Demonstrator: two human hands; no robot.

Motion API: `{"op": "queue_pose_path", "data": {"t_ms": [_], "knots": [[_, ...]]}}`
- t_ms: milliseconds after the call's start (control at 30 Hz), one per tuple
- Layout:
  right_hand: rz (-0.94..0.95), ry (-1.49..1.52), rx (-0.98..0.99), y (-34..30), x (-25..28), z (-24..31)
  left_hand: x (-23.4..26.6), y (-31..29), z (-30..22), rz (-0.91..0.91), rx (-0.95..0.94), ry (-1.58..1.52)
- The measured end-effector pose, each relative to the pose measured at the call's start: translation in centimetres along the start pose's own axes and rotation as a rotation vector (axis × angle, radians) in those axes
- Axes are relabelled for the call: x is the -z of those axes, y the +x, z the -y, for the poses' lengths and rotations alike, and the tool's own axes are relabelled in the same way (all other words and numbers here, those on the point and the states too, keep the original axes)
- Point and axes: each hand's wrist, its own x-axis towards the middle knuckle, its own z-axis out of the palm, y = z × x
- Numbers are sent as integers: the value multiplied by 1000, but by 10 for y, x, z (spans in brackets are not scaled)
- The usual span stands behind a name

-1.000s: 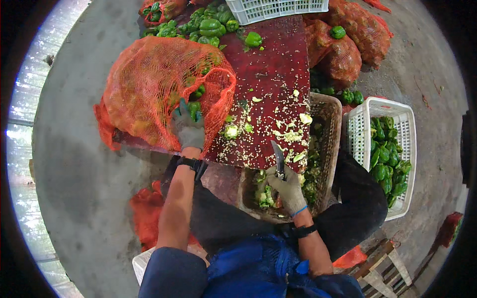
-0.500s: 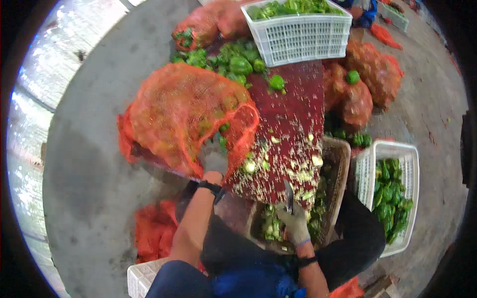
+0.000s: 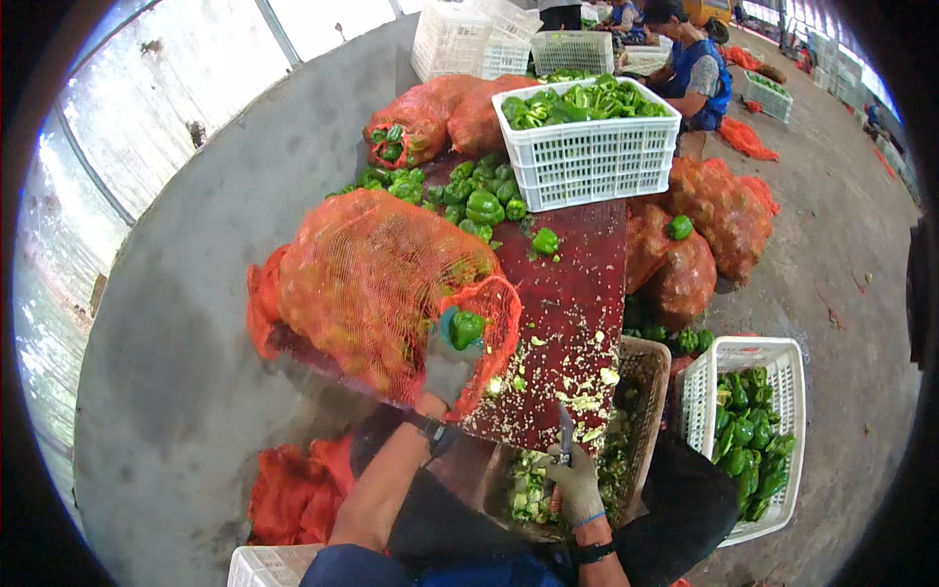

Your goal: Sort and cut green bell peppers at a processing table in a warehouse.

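My left hand [image 3: 450, 364], in a pale glove, is at the mouth of an orange mesh sack [image 3: 377, 274], closed around a green bell pepper [image 3: 466, 330]. The full sack lies on its side on a dark red board [image 3: 562, 293]. Low in the view, my gloved right hand [image 3: 579, 486] grips a knife [image 3: 565, 430], its blade pointing up and away from me. Beneath that hand stands a brown crate [image 3: 648, 391] holding pale and green pepper scraps. White seeds and cut bits lie scattered across the board's near end.
A white crate [image 3: 592, 161] heaped with peppers stands on the board's far end, beside loose peppers [image 3: 479, 201]. On the right, another white crate [image 3: 794, 430] holds peppers. More filled sacks [image 3: 685, 284] rest nearby. A person in blue [image 3: 706, 83] works beyond.
My left hand has come up from inside the sack's mouth, and a green bell pepper now shows in it. The view has tilted upward. My right hand still grips the knife.
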Motion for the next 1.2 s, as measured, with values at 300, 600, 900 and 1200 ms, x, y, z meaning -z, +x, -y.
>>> {"op": "queue_pose_path", "data": {"t_ms": [300,600,900,1200], "knots": [[-104,254,121,-45,-18,62,-49,-56,-169,-199,-706,639],[-324,94,249,-13,0,22,-116,-116,-114,305,-476,603],[-415,-475,472,-23,-13,40,-108,-151,-44,211,-142,569],[-352,-552,465,-22,-23,48,-109,-152,-42,145,-170,535]]}}
